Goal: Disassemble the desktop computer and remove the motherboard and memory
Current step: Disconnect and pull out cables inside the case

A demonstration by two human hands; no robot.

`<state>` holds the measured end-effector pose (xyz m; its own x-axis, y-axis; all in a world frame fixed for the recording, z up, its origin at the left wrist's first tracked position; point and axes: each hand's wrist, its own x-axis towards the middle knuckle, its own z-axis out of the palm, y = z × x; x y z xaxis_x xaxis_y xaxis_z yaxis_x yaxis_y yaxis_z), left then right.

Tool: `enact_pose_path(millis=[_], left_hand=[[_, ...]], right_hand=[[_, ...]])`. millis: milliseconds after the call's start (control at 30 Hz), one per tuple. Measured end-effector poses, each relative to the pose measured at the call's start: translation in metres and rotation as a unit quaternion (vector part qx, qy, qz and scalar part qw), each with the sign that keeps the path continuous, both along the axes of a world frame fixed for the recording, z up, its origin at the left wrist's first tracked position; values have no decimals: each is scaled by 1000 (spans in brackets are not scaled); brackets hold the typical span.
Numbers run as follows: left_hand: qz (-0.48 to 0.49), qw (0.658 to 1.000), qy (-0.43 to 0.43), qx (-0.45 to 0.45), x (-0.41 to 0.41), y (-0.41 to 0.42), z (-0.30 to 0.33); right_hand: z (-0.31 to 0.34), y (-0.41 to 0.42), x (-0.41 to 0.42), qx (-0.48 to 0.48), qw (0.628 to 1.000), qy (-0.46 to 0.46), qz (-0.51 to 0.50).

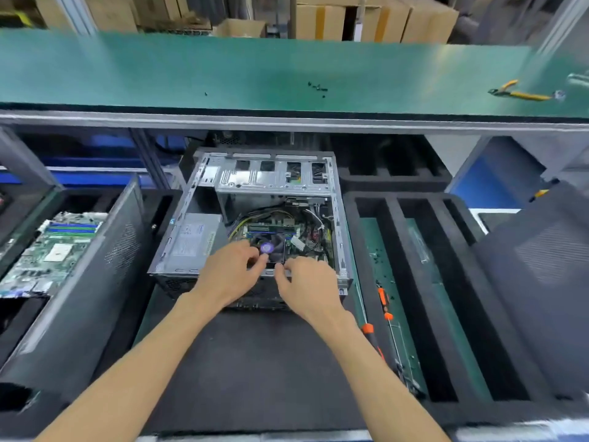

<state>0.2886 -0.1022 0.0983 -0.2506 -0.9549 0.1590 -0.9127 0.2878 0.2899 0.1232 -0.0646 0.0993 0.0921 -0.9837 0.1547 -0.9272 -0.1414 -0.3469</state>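
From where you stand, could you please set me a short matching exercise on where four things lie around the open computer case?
Things:
1. pliers
2. loose motherboard
3. orange-handled screwdriver
4. power supply

Places:
A. inside the computer case, along its left side
B. on the upper green shelf, far right
C. in the tray left of the case
D. in the foam slot just right of the case

Pairs: 1-B, 2-C, 3-D, 4-A
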Motion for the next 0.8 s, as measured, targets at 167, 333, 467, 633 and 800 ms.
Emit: enact_pose_path(millis=[167, 333, 467, 633, 800], left_hand=[[-6, 1000, -15, -13, 1, 13, -1], [-31, 999, -33, -12, 8, 36, -6], [5, 993, 98, 71, -11, 12, 3], [111, 771, 488, 393, -97, -50, 2], [136, 785, 491, 353, -125, -58, -20]], right_hand=[[7, 7, 1, 56, 998, -9, 5], [9, 23, -5, 76, 996, -9, 42], [28, 10, -25, -131, 977, -162, -47], [19, -63, -59, -42, 960, -205, -186], [0, -83, -66, 121, 924, -293, -213]])
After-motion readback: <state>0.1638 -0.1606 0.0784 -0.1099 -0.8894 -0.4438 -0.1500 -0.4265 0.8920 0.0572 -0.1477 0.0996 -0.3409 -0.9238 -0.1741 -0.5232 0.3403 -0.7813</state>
